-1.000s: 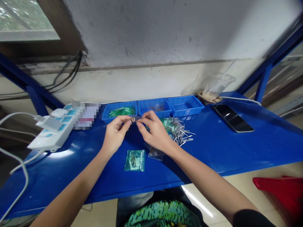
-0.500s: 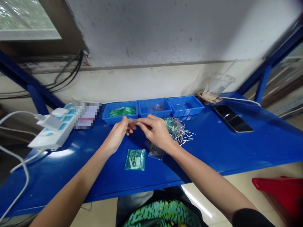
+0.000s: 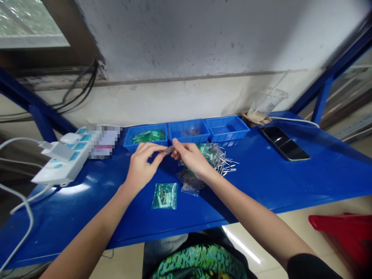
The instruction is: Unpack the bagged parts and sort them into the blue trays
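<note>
Between the fingertips of both hands is a small clear plastic bag (image 3: 168, 150), seen nearly edge-on, its contents too small to make out. My left hand (image 3: 142, 162) pinches its left end between thumb and fingers. At the right end, my right hand (image 3: 192, 158) is closed on it, thumb on top. Nearer me on the table lies a green plastic packet (image 3: 164, 196) with screws and white-green wall plugs inside. Clear bags of screws (image 3: 190, 184) lie partly under my right hand, beside a pile of loose metal pins (image 3: 225, 164).
Three blue bins stand along the wall: the left bin (image 3: 130, 146) holds green packets, the middle bin (image 3: 174, 135) clear bags, beside the right bin (image 3: 226, 133). A power strip (image 3: 62, 162) is at left; a phone (image 3: 285, 143) and plastic cup (image 3: 266, 104) are at right.
My left hand has turned over, from fingers partly spread to a pinch on the bag. My right thumb has shifted to the top of it. The view has moved slightly.
</note>
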Motion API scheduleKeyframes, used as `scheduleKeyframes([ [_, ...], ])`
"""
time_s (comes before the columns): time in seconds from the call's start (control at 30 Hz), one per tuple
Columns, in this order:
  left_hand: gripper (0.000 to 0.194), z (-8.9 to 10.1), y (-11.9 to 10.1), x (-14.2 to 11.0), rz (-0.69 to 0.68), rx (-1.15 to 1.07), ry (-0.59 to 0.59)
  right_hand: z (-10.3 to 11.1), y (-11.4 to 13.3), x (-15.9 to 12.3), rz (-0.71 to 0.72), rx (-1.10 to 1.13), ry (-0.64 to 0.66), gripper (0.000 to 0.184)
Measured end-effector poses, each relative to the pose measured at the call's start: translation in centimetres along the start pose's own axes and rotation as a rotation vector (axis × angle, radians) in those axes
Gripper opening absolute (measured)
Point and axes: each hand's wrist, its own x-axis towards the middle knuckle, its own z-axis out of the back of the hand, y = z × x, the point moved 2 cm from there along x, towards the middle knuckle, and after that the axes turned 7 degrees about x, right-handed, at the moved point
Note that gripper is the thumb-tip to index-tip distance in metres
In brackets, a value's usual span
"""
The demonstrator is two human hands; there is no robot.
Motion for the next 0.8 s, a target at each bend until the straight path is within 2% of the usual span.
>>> scheduleKeyframes([
  [0.07,0.013,0.0,-0.6,0.0,-0.094,0.097,0.034,0.2,-0.5,0.3,-0.073,0.095,0.008,0.040],
  [0.1,0.015,-0.1,-0.8,0.0,-0.098,0.105,0.061,0.3,-0.6,0.4,-0.063,0.090,-0.006,0.037],
  [0.17,0.021,-0.2,-0.7,0.0,-0.036,0.068,0.120,0.6,-0.4,0.4,0.050,-0.014,-0.066,0.030],
  [0.27,0.026,-0.3,0.1,0.2,0.206,-0.146,0.208,0.6,0.4,-0.2,0.316,-0.275,-0.169,0.021],
  [0.33,0.043,-0.5,0.9,0.1,0.443,-0.384,0.269,0.4,1.0,-0.8,0.440,-0.394,-0.182,0.019],
  [0.4,0.052,-0.7,1.4,0.0,0.647,-0.601,0.319,0.0,1.2,-1.2,0.516,-0.466,-0.118,0.020],
  [0.47,0.041,-0.8,1.6,0.0,0.730,-0.711,0.330,-0.5,1.2,-1.6,0.573,-0.512,-0.019,0.021],
  [0.53,0.025,-0.6,1.6,0.1,0.689,-0.717,0.273,-0.9,1.1,-1.8,0.587,-0.506,0.058,0.021],
  [0.6,0.016,-0.3,1.4,0.2,0.563,-0.615,0.149,-0.9,1.1,-1.7,0.528,-0.434,0.072,0.019],
  [0.7,0.010,0.6,0.6,0.2,0.265,-0.227,-0.052,-0.7,1.1,-1.1,0.305,-0.286,0.044,0.021],
  [0.8,0.009,1.1,-0.7,0.0,-0.061,0.135,-0.131,-0.3,0.8,-0.5,0.060,-0.104,0.032,0.040],
])
